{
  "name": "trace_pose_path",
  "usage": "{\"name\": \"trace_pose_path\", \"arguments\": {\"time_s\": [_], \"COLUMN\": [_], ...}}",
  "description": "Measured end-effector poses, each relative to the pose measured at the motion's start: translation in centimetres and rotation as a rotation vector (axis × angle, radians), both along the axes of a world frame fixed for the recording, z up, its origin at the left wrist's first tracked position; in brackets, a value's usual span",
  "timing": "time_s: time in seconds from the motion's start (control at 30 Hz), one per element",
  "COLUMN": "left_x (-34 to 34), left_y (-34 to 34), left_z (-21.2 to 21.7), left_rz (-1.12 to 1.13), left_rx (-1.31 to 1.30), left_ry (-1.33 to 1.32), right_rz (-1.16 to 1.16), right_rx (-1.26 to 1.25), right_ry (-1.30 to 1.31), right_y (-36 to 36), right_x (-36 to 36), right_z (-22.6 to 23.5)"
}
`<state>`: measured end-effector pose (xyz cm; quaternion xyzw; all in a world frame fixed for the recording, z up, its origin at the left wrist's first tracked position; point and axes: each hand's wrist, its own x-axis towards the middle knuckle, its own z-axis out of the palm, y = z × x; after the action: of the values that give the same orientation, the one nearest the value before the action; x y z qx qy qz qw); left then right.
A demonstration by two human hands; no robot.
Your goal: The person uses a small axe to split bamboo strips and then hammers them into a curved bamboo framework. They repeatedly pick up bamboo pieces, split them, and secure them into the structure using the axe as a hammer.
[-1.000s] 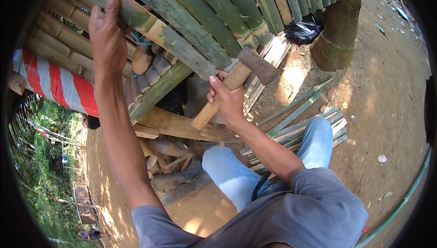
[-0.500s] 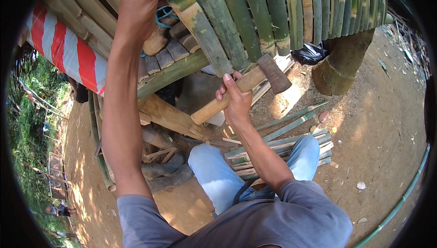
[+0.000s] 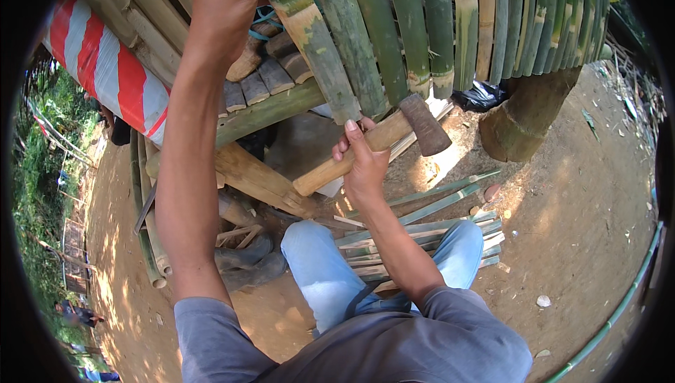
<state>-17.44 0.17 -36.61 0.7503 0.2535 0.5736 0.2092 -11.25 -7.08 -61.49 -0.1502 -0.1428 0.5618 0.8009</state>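
Note:
My right hand (image 3: pixel 366 160) is closed round the wooden handle of a hatchet (image 3: pixel 387 132). Its dark, worn metal head points up and to the right, just below the ends of a row of green bamboo slats (image 3: pixel 401 38). The fingertips of that hand are close to the lower end of the leftmost green bamboo slat (image 3: pixel 320 49). Higher up, my left hand (image 3: pixel 226 7) is closed against the left edge of this same slat, and the top of the picture cuts off part of its fingers.
A bamboo crossbeam (image 3: pixel 274 109) runs beneath the slats, and a thick bamboo post (image 3: pixel 517 126) stands to the right. A red-and-white wrapped pole (image 3: pixel 105 66) slants at the left. Split bamboo strips (image 3: pixel 422 235) lie by my knees. A black plastic bag (image 3: pixel 480 96) sits near the post.
The view has shifted slightly, so the slats sit a little farther right in the picture. Both hands keep their holds, and the hatchet stays in nearly the same place below the slat ends.

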Motion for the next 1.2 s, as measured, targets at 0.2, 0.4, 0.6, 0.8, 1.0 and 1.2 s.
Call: {"name": "trace_pose_path", "arguments": {"time_s": [0.2,0.4,0.6,0.8,1.0,1.2], "left_x": [1.9,2.8,3.1,4.1,3.3,3.3], "left_y": [1.1,2.0,2.8,0.7,3.2,2.2], "left_z": [-1.6,-3.1,-3.3,-2.8,-3.0,-2.9], "left_rz": [0.172,0.546,0.592,0.637,0.517,0.636], "left_rx": [0.23,0.472,0.644,0.573,0.694,0.574], "left_ry": [-0.043,-0.075,-0.113,-0.041,-0.144,-0.109], "right_rz": [-0.003,0.042,0.056,0.065,0.095,-0.028], "right_rx": [0.003,-0.03,-0.047,0.092,0.076,0.518], "right_ry": [-0.026,-0.096,-0.162,-0.363,-1.034,-1.919], "right_y": [0.2,0.2,-0.4,-2.2,-6.1,-6.2], "right_x": [0.5,0.4,0.9,3.6,10.1,16.7], "right_z": [0.3,-0.1,-0.2,-4.1,-8.0,3.1]}}
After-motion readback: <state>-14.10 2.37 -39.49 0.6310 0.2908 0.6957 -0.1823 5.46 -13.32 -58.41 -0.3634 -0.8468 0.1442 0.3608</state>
